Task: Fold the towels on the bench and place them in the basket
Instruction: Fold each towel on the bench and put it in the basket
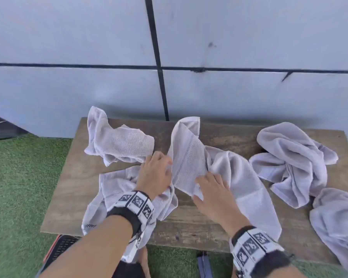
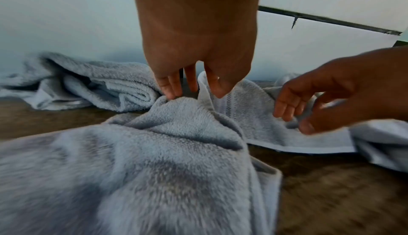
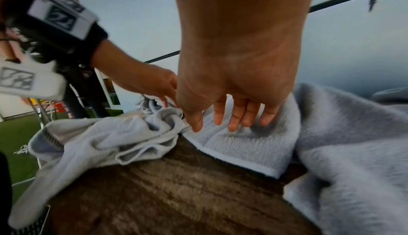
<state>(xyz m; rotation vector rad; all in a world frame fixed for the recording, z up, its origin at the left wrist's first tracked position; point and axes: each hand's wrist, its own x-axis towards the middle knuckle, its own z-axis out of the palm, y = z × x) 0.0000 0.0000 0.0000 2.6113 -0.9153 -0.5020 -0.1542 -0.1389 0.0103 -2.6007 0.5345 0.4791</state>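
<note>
On the wooden worktop (image 1: 199, 223) | left hand (image 1: 156, 173) and right hand (image 1: 213, 194), fingers spread, rest on pale grey terry towels (image 1: 191, 157).

Beyond my grip stands a pale panelled wall (image 1: 249, 37), crossed by dark seams (image 1: 159, 57) that meet just behind where I reach. Green artificial turf (image 1: 18, 177) spreads below and to the left of my grip, and a small grey-blue object (image 1: 204, 265) lies on it near my right forearm.

My forearms are bare; each wrist wears a black strap (image 1: 127, 217) carrying white blocks (image 1: 137, 203) printed with black square markers
</note>
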